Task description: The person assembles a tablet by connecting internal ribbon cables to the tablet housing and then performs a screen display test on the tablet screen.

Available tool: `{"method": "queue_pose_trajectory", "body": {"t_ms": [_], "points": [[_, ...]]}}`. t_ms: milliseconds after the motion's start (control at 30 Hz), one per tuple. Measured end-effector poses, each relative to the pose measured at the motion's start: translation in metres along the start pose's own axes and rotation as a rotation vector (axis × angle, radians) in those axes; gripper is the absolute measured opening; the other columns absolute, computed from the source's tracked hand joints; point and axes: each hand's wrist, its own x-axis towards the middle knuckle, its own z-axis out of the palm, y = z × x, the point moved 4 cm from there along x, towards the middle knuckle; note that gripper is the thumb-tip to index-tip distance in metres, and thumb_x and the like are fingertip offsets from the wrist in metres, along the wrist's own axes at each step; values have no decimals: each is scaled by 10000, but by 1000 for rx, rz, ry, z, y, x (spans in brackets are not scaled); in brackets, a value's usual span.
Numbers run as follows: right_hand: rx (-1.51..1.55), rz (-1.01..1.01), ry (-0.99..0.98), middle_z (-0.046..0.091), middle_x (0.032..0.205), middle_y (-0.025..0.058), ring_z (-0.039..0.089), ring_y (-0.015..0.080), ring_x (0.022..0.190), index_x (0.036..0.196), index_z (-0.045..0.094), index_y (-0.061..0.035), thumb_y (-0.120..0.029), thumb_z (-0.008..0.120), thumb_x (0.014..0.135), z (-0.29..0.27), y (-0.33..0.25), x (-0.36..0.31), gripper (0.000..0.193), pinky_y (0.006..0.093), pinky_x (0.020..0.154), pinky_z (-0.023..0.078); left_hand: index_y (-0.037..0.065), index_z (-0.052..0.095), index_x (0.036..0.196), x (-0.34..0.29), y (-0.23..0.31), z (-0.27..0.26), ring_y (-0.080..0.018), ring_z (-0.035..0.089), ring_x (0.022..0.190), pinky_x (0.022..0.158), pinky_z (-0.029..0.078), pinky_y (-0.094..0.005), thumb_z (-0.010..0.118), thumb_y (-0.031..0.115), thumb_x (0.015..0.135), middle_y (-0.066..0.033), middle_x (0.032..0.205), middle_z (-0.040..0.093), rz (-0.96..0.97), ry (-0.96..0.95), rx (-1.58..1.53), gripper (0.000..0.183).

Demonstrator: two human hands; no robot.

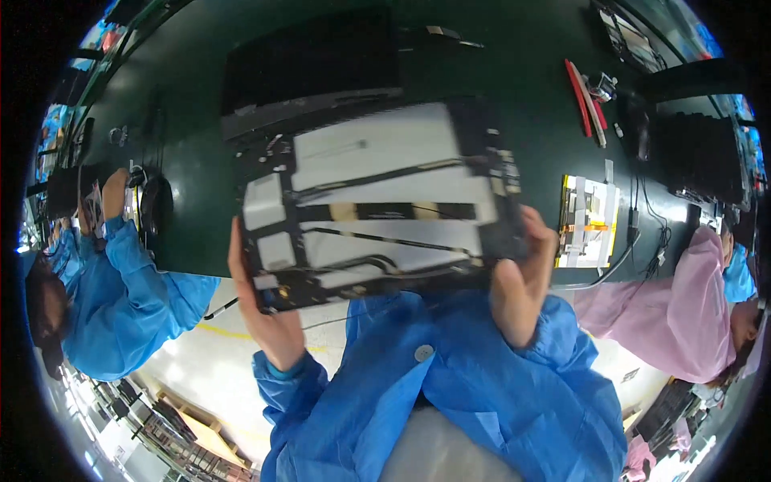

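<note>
Head view: both hands gripping a flat rectangular opened electronic panel with black frame and white inner sections (373, 201), lifted above the dark green worktable (514, 72). Left hand (265, 309) clasping the panel's left edge, right hand (522, 273) clasping the right edge. Beside the right hand, a smaller yellow-and-white module (589, 221) lying on the table.

Head-worn fisheye camera, single view, looking steeply down from the wearer's head.

The lens faces down and forward over the wearer's blue-sleeved chest onto the dark green worktop (514, 56). It sits very close to the opened device (373, 201) held up in both hands, which fills the frame centre. Straight edges bend toward the dark circular rim; neighbouring workers appear at the left and right margins.
</note>
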Motion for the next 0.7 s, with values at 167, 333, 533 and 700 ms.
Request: {"method": "queue_pose_trajectory", "body": {"t_ms": [167, 333, 533, 700], "points": [[111, 165, -237, 263, 1356, 162, 292, 243, 1299, 1269, 285, -28, 8, 572, 822, 37, 19, -3, 532, 400, 1084, 243, 42, 301, 1415, 51, -25, -55, -243, 394, 1280, 1072, 288, -357, 302, 547, 935, -129, 1406, 375, 83, -136, 150, 696], [-41, 278, -432, 286, 1352, 169, 263, 267, 1328, 1260, 310, -16, 30, 575, 795, 37, 27, -1, 537, 396, 1113, 179, 32, 346, 1393, 85, -7, -78, -265, 387, 1286, 1100, 212, -379, 297, 520, 940, -139, 1398, 388, 220, -262, 322, 667], [-679, -6, -474, 320, 1375, 234, 371, 373, 1273, 1257, 421, -50, 2, 600, 768, 40, -5, 32, 524, 388, 1039, 332, 106, 559, 1185, 82, 28, 0, -280, 461, 1226, 1109, 127, -506, 549, 255, 877, -83, 1213, 566, 705, -388, 1423, 343], [-812, -306, -520, 351, 1354, 220, 379, 402, 1249, 1239, 453, -67, -62, 712, 673, 89, -9, 46, 622, 429, 1039, 346, 131, 592, 1017, 88, 24, 39, -218, 544, 1019, 1091, 108, -523, 603, 225, 855, -35, 983, 606, 810, -523, 1469, 188]]}}
